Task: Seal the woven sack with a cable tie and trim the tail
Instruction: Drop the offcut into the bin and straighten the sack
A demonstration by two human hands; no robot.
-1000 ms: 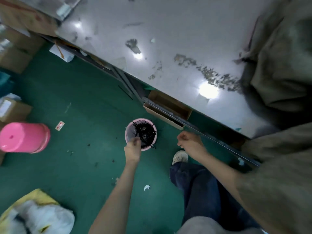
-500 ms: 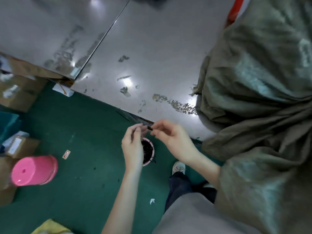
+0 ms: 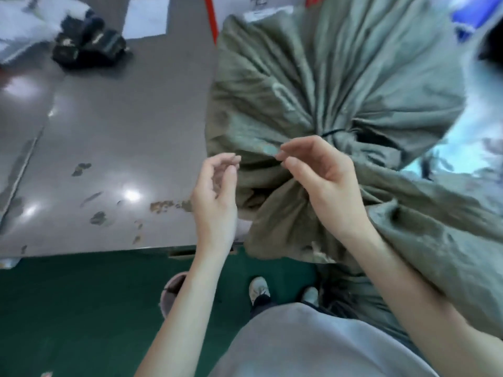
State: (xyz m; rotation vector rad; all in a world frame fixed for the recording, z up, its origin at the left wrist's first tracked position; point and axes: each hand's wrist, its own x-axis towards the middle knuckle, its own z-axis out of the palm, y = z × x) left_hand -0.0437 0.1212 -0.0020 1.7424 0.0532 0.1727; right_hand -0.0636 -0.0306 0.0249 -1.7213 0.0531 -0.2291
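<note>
Where the sack lies: the woven sack (image 3: 340, 77) sits on the right part of the grey table (image 3: 122, 131). Its olive cloth is drawn into a gathered neck (image 3: 337, 123), with folds fanning out all round, and its lower cloth hangs past the table's near edge.
Cable tie: only a small dark tip of the cable tie (image 3: 278, 158) shows, in front of the sack and just left of the neck.
Dark strand: a thin dark strand (image 3: 331, 132) lies at the neck, just beyond the knuckles. I cannot tell whether it is the same tie or whether it already circles the cloth.
Right hand: the right hand (image 3: 321, 172) pinches the tie's tip narrowly between thumb and forefinger, with the other fingers curled below.
Left hand: the left hand (image 3: 217, 186) is raised just beside the sack's left edge, palm up and fingers loosely bent, holding nothing that shows.
Step in hand: probably bringing the tie to the neck. Nothing shows it cinched, and the tail is not yet trimmed.
Next move: it likely calls for the free hand to hold the gathers tight while the tie goes round the neck and its tip feeds through the head.
Around: a pink bucket (image 3: 170, 292) stands on the green floor (image 3: 68, 308), partly behind the left forearm. The person's shoes (image 3: 258, 289) are near it. A dark bundle (image 3: 89, 47) and a white sheet (image 3: 147, 17) lie at the table's far side.
</note>
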